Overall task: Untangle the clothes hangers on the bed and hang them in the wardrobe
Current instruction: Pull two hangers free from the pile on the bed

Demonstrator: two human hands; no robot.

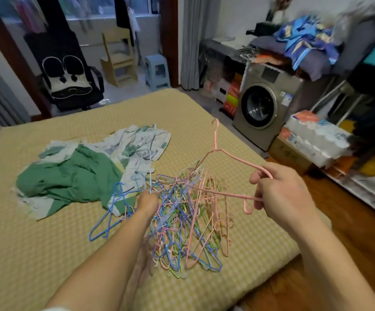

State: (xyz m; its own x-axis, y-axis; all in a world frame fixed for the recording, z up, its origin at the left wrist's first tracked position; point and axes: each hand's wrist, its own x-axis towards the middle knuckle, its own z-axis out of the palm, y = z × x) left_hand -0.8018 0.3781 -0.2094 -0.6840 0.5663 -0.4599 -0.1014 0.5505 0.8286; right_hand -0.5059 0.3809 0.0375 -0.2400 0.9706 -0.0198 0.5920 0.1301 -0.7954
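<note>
A tangled heap of thin wire hangers in pink, blue, green and purple lies on the yellow bed. My right hand grips one end of a pink hanger, lifted above the heap with its hook pointing up; its other end still reaches into the tangle. My left hand pinches a light blue hanger that stands upright at the heap's left edge. Two more blue hangers lie partly loose to the left.
A green and white patterned cloth lies crumpled on the bed behind the heap. Right of the bed stand a washing machine, boxes and a rack piled with clothes. Wooden floor runs along the bed's right side.
</note>
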